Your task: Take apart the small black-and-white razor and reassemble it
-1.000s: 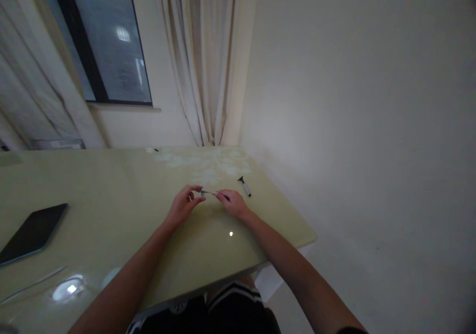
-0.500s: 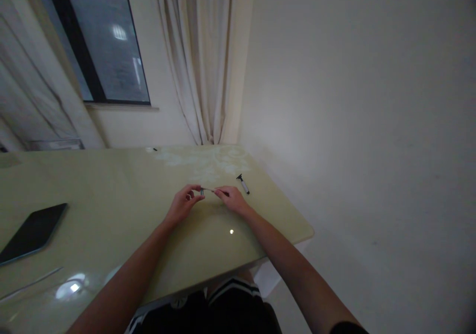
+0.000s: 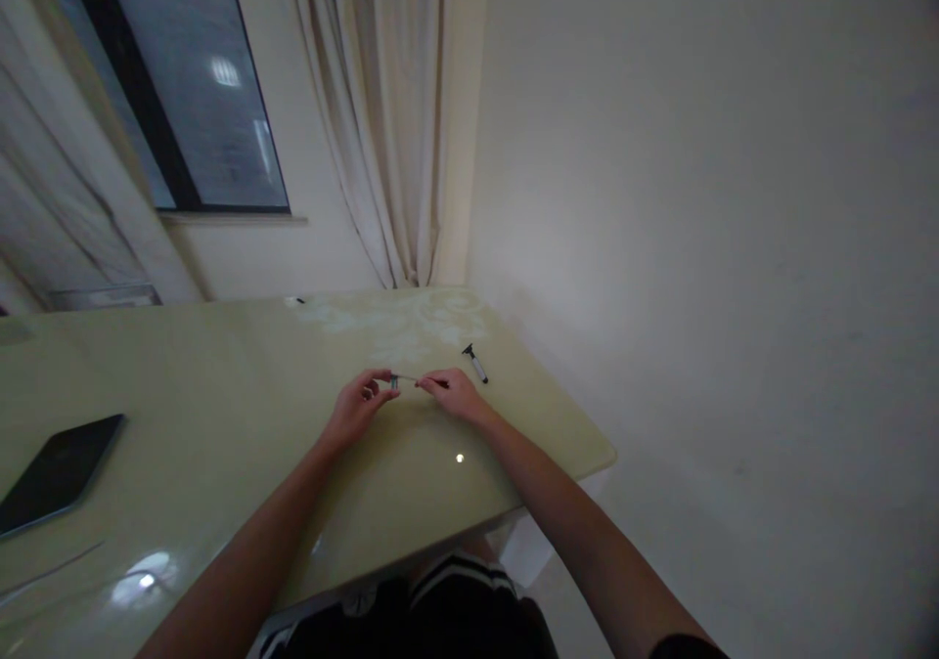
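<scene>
My left hand (image 3: 361, 405) pinches a small dark, bluish-striped piece (image 3: 394, 382) upright between thumb and fingertips; its size blurs what kind it is. From the other side, my right hand (image 3: 453, 393) grips a thin stick (image 3: 406, 378) between thumb and forefinger. The stick's tip meets the upper part of the striped piece or lies just beside it; I cannot tell which. Both hands are low over the table. Beyond my right hand lies a razor (image 3: 476, 364) with a black T-shaped head and a grey handle.
A dark tablet (image 3: 59, 473) lies at the left of the glossy pale table (image 3: 220, 366). A thin cable (image 3: 51, 573) is at the front left. Near the back edge rests a small black item (image 3: 300, 300). A wall (image 3: 696, 248) borders the right side.
The view has shifted slightly. Both hands keep their holds, and the stick sits a little flatter against the striped piece.
</scene>
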Available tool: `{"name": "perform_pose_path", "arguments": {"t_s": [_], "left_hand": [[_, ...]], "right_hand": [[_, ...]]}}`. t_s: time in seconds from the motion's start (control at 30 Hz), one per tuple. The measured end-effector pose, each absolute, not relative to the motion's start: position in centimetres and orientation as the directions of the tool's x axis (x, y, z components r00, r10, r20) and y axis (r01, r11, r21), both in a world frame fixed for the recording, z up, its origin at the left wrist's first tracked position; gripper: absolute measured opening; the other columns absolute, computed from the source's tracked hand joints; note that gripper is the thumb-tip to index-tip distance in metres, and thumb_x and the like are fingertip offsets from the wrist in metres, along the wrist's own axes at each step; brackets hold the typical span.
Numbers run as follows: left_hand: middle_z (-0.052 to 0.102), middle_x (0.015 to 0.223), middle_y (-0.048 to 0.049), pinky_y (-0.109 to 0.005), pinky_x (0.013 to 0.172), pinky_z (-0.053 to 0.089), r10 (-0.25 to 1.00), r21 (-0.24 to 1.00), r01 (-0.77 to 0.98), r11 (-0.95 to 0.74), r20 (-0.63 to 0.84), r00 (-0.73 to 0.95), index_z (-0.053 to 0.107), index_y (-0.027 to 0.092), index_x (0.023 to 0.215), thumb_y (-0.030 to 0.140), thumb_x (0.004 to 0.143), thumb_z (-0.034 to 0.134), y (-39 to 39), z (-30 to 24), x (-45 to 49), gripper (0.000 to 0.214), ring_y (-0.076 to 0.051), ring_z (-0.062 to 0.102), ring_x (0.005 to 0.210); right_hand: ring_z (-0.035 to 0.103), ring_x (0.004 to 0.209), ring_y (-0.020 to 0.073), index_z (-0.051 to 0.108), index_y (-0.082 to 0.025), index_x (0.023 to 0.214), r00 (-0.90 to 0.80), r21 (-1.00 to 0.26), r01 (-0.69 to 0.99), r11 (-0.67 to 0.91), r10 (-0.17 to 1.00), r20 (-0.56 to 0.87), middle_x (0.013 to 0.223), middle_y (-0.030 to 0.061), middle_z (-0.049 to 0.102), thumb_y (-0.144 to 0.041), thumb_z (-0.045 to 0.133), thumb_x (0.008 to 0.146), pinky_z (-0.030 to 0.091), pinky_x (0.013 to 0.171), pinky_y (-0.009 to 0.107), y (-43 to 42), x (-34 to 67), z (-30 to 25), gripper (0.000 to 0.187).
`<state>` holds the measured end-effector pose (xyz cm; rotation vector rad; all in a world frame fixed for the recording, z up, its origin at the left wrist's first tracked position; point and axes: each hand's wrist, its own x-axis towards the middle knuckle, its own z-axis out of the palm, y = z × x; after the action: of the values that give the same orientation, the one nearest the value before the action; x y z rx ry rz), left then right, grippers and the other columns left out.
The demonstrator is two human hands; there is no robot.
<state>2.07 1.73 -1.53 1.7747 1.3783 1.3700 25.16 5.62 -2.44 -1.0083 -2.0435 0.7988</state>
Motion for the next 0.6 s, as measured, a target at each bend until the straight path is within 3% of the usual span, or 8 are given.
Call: {"name": "perform_pose_path", "arguments": {"t_s": [0.37,0.6], "left_hand": [[0.060,0.068,0.0022,-0.027,0.060,0.044,0.922,0.839,0.432,-0.331,0.385,-0.040,0.075,0.019,0.103,0.053,0.070,0.077,1.57,-1.73,2.07,0.047,-0.015,0.053,0.061],[0.067,0.077,-0.0010,-0.029,0.061,0.046,0.928,0.846,0.459,-0.272,0.357,-0.108,0.073,0.019,0.107,0.060,0.073,0.072,1.94,-2.05,1.40,0.053,-0.016,0.055,0.063]], "right_hand": [[0.045,0.058,0.0114,0.084,-0.017,0.102,-0.468,-0.782,0.427,0.454,0.851,0.238,0.062,-0.0025,0.059,-0.041,0.063,0.097,0.029,0.058,0.024,5.55,25.05,-2.36,0.032],[0.050,0.063,0.0131,0.084,-0.019,0.100,-0.448,-0.737,0.474,0.482,0.853,0.269,0.065,-0.0017,0.064,-0.042,0.061,0.098,0.032,0.060,0.023,5.52,25.33,-1.73,0.032]]}}
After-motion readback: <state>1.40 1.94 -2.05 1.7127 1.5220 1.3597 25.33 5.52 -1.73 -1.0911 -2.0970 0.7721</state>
